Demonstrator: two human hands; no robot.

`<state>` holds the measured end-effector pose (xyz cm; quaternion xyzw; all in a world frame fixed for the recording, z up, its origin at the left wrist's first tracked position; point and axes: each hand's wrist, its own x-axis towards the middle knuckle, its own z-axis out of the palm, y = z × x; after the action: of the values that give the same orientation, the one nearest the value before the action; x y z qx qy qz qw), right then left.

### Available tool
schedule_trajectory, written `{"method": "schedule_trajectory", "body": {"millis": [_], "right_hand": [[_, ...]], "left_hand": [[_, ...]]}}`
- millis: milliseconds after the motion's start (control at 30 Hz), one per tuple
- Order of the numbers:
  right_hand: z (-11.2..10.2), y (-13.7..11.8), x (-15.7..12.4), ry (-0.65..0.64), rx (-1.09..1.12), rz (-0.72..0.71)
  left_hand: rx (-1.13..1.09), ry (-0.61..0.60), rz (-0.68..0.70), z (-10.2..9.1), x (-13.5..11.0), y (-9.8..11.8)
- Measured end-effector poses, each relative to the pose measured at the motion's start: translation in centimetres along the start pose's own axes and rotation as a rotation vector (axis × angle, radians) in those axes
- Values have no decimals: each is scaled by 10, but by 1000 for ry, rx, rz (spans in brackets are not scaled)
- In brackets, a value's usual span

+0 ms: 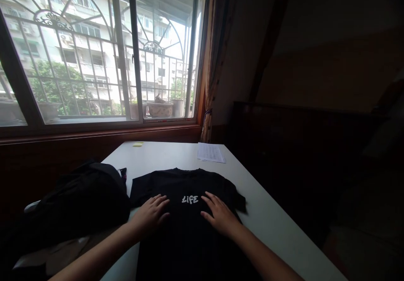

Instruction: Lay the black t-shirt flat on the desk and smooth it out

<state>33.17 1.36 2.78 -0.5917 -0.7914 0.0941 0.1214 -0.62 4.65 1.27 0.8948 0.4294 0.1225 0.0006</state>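
A black T-shirt [189, 234] with short sleeves lies spread on the white table [265, 218], its collar toward the window. White lettering is printed across its chest. On the left part of the chest rests my left hand [150, 213], palm down with the fingers stretched out. My right hand [219, 214] is on the other side of the lettering, fingers apart and also palm down. Neither hand grips the cloth. The shirt's lower end runs out of view at the bottom.
A heap of dark clothes [91, 196] is piled at the table's left side. Near the far edge are a yellow sticky-note pad [138, 144] and some printed papers [211, 152]. Behind the table stands a barred window [94, 62] with a tied curtain [210, 104].
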Motion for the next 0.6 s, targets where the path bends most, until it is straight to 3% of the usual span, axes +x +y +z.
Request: {"method": "schedule_trajectory", "body": {"millis": [67,167,600], "right_hand": [[11,3,-4,-27,-30,37],[16,7,-12,-22,-54,63],[17,-4,-57,-11,-78,75]], "left_hand": [[7,-10,-45,17,-2,-8],[7,-2,-39,28,-7,-14],[59,-31,28,21,-55,7]]}}
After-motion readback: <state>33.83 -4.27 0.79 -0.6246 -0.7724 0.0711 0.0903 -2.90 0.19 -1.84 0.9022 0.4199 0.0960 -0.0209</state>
